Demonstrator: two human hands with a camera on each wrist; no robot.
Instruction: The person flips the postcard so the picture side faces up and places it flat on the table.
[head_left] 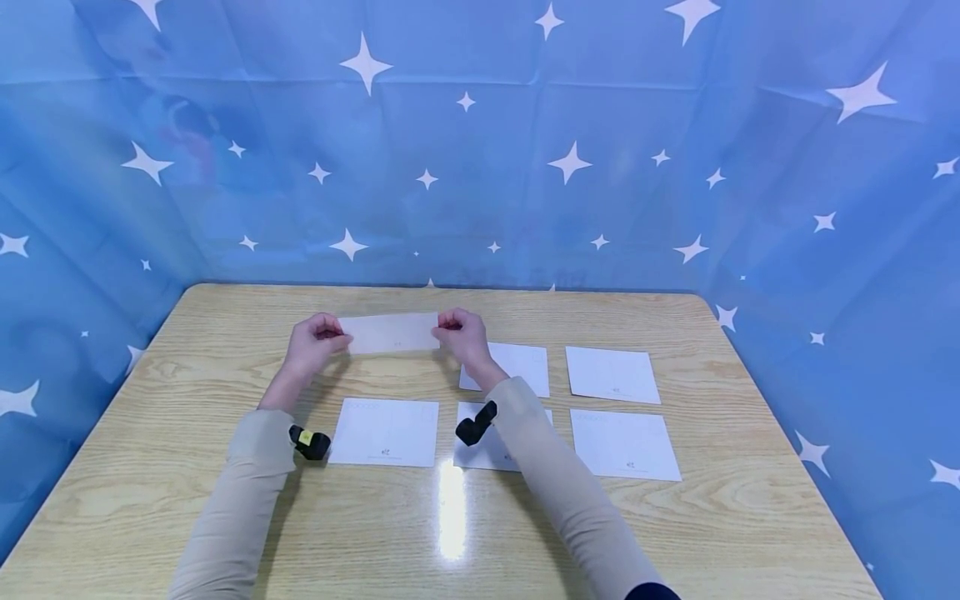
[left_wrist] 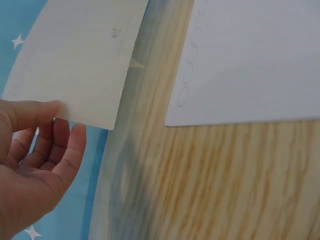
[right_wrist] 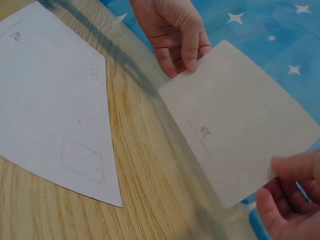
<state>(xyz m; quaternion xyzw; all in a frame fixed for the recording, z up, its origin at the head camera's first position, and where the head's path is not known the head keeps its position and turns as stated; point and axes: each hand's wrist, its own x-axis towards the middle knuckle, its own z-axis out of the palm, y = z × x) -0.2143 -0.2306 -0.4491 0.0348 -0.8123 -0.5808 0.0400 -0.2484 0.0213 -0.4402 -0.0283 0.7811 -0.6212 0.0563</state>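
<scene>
Both hands hold one white envelope (head_left: 390, 333) by its two short sides, raised over the far part of the table. My left hand (head_left: 317, 340) pinches its left end between thumb and fingers; in the left wrist view the thumb (left_wrist: 35, 112) lies on the near face. At the other end, my right hand (head_left: 461, 335) pinches the edge the same way. A small printed mark (right_wrist: 205, 131) shows near the envelope's lower edge. Below the left hand lies another envelope (head_left: 384, 432), flat on the wood.
Several more envelopes lie in two rows: one (head_left: 525, 367) beside the right wrist, one (head_left: 502, 437) partly under the right forearm, and two at right (head_left: 612, 375), (head_left: 626, 444). Behind the wooden table (head_left: 735, 517) hangs a blue star-patterned curtain (head_left: 480, 142).
</scene>
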